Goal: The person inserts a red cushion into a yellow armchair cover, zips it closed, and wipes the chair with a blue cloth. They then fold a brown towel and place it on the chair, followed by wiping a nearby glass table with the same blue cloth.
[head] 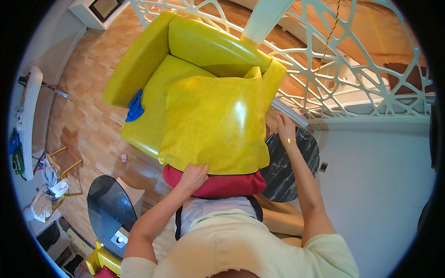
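A yellow-green leather-like cushion cover [212, 121] lies over the front of a matching armchair [208, 45], with a red cushion [229, 186] showing at its near edge against my body. My left hand [195, 176] grips the cover's near edge where the red cushion emerges. Off the cover's right side, my right hand [285, 127] hovers by the round black marble-patterned table [288, 163], its fingers bent; whether it touches anything is unclear. On the left of the seat lies a crumpled blue cloth [135, 107].
A white lattice partition [309, 59] stands behind the armchair. To the left are an oval dark glass table [107, 208], a gold-framed chair [66, 170] with clothes and a wall shelf [29, 125]. A small pink item [123, 158] lies on the wood floor.
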`<state>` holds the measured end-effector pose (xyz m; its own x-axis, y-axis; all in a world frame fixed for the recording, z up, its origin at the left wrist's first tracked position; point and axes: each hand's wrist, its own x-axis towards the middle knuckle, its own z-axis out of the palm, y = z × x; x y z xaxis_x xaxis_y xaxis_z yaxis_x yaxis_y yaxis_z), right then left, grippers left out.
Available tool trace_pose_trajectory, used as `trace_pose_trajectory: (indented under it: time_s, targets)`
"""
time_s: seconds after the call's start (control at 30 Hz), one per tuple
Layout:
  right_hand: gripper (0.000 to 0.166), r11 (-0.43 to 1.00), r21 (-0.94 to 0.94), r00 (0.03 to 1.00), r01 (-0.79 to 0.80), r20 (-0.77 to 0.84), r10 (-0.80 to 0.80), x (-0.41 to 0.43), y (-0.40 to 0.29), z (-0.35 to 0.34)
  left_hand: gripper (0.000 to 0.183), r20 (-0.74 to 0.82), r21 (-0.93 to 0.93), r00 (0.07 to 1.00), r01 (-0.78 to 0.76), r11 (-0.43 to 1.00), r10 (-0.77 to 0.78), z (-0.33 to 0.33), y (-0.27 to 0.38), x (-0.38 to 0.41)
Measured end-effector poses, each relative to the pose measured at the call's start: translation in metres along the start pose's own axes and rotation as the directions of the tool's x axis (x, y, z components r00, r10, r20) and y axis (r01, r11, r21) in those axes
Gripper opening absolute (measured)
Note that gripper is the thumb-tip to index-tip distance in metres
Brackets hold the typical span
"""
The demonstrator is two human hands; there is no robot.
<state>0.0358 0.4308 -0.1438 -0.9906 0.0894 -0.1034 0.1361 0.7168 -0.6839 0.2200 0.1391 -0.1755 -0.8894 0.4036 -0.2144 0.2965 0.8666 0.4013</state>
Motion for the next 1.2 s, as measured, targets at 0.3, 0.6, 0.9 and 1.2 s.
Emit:
trace_pose_trajectory:
  time_s: [0.3, 0.6, 0.9, 1.2]
  targets:
    - [0.057, 0.903, 0.075, 0.858, -0.423, 0.353, 0.373, 0.024, 0.064, 0.095, 0.011, -0.042, 0.025, 0.994, 0.104, 0.994, -0.102, -0.003, 0.008, -0.019]
    - [0.033, 0.874, -0.237, 0.903, 0.425, 0.042, -0.427, -0.029, -0.003, 0.029, 0.008, 0.021, 0.119, 0.971, 0.234, 0.965, -0.238, 0.043, -0.006, -0.046]
    - [0.037, 0.883, -0.465, 0.98, 0.057, -0.143, -0.139, -0.001, 0.03, -0.006, 0.017, -0.149, -0.198, 0.983, 0.074, 0.977, -0.104, -0.05, 0.06, -0.032]
    - [0.047, 0.854, -0.505, 0.965, -0.121, 0.144, 0.221, 0.045, 0.103, 0.022, 0.03, -0.061, -0.463, 0.997, -0.069, 0.884, 0.046, -0.021, -0.01, -0.004]
